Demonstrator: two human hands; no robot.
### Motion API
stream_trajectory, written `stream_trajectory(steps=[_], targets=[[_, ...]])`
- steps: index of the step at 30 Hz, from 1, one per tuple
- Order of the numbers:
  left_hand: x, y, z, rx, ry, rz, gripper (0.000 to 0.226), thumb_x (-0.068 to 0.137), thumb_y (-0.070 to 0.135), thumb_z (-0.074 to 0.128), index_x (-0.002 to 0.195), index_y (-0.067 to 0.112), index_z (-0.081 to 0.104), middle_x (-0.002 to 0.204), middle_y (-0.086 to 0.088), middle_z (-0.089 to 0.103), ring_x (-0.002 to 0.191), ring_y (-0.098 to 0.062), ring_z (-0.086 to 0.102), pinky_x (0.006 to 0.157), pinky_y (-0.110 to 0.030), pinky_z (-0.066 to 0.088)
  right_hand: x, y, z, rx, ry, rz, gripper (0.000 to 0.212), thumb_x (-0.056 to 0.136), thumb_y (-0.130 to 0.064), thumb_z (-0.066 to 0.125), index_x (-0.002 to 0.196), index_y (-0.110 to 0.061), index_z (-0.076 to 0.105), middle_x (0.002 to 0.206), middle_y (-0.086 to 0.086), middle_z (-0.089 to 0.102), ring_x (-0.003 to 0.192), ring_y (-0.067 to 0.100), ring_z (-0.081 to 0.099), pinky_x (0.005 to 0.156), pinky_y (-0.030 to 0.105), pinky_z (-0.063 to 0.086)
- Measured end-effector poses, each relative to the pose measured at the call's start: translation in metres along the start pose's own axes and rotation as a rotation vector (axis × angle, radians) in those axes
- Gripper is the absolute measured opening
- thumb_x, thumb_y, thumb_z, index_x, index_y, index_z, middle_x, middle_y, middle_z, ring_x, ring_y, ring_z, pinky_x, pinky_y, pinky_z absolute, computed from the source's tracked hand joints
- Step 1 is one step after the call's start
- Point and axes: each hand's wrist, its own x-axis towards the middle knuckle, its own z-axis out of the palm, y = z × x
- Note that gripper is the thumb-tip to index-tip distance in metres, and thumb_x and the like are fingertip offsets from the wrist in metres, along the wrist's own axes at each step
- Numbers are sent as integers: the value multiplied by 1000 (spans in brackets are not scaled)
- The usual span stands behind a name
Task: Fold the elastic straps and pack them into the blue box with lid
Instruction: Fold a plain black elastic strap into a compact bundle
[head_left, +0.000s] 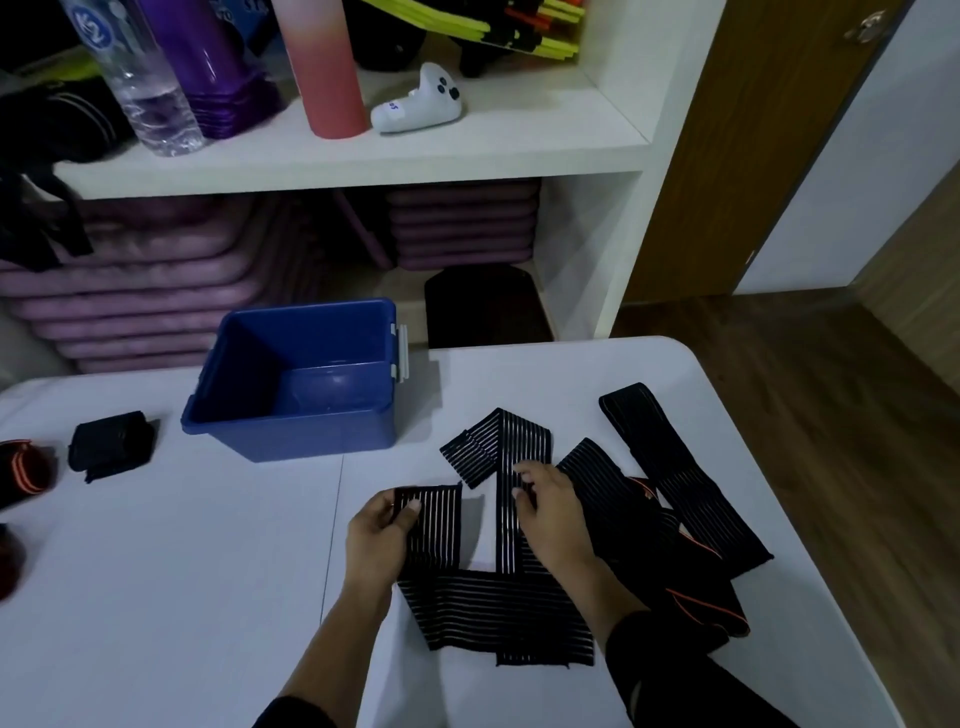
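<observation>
Your left hand (382, 525) pinches the free end of the striped strap (498, 603), your right hand (545, 512) curls round its middle run, steadying it on the bench (156, 571) for folding; the blue box (311, 431) stands open just behind

The blue box (291, 436) sits upright on the table (171, 597) with its top open, the bare floor inside showing and a pale latch (400, 353) on its right wall. In front of it, to the right, a long black striped strap (498, 608) lies flat in a zigzag. The left hand (382, 525) pinches one end and the right hand (550, 509) pinches the upright middle run. Just right of that is a loose pile of black straps (675, 499), some with orange edging. Way over on the left, well apart from the pile, there's a folded black bundle (111, 444) and an orange-striped roll (23, 467).
</observation>
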Motion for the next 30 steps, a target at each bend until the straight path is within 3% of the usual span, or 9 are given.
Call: stream_trajectory(steps=[5, 11, 13, 17, 20, 24, 27, 30], targets=[[11, 1, -11, -39, 83, -33, 9, 89, 5, 58, 91, 5, 66, 84, -8, 70, 74, -20, 64, 63, -28, 51, 49, -23, 26, -152, -200, -152, 44, 95, -11, 46, 138, -15, 41, 138, 5, 43, 126, 22, 37, 108, 34, 35], [28, 4, -20, 0, 107, -32, 9, 88, 6, 59, 89, 9, 68, 85, -8, 71, 78, -23, 65, 75, -36, 53, 95, -32, 49, -579, -474, -350, 75, 86, 7, 44, 150, -22, 16, 158, 0, 14, 133, 28, 25, 106, 39, 30], [30, 9, -22, -4, 86, -20, 9, 89, 6, 59, 90, 8, 68, 85, -8, 71, 77, -21, 65, 72, -32, 53, 103, -35, 50, -649, -482, -376, 74, 85, 4, 49, 149, -18, 19, 152, 5, 26, 127, 29, 30, 103, 38, 33], [25, 20, -22, -24, 38, 17, 9, 88, 4, 59, 91, 4, 67, 81, -5, 71, 71, -14, 64, 61, -20, 50, 111, -33, 39, -684, -499, -314, 52, 86, -16, 62, 134, -13, 43, 131, 9, 41, 120, 27, 34, 100, 35, 34], [17, 35, -19, -41, -2, 63, 8, 88, 3, 59, 91, 3, 67, 80, -5, 71, 65, -7, 66, 56, -15, 50, 108, -37, 14, -609, -440, -262, 36, 81, -34, 69, 109, -15, 58, 111, 5, 53, 109, 23, 41, 92, 34, 38], [4, 65, -9, -87, -70, 117, 8, 88, 5, 60, 91, 7, 67, 80, -5, 73, 67, -8, 68, 56, -16, 50, 97, -60, -37, -172, -275, -138, 16, 85, -27, 65, 86, -17, 53, 80, -1, 58, 84, 20, 54, 74, 31, 40], [-6, 96, 2, -117, -116, 184, 10, 88, 7, 61, 94, 9, 68, 87, -9, 74, 77, -18, 69, 64, -24, 54, 92, -88, -82, 61, -129, -87, 17, 87, -27, 64, 83, -18, 50, 66, -2, 59, 65, 14, 54, 61, 26, 39], [-18, 132, 17, -143, -176, 292, 12, 87, 5, 60, 94, 10, 68, 88, -9, 73, 81, -21, 69, 70, -27, 55, 87, -124, -124, 234, -63, -112, 17, 90, -25, 61, 90, -9, 56, 72, 14, 64, 63, 14, 57, 57, 20, 40]])
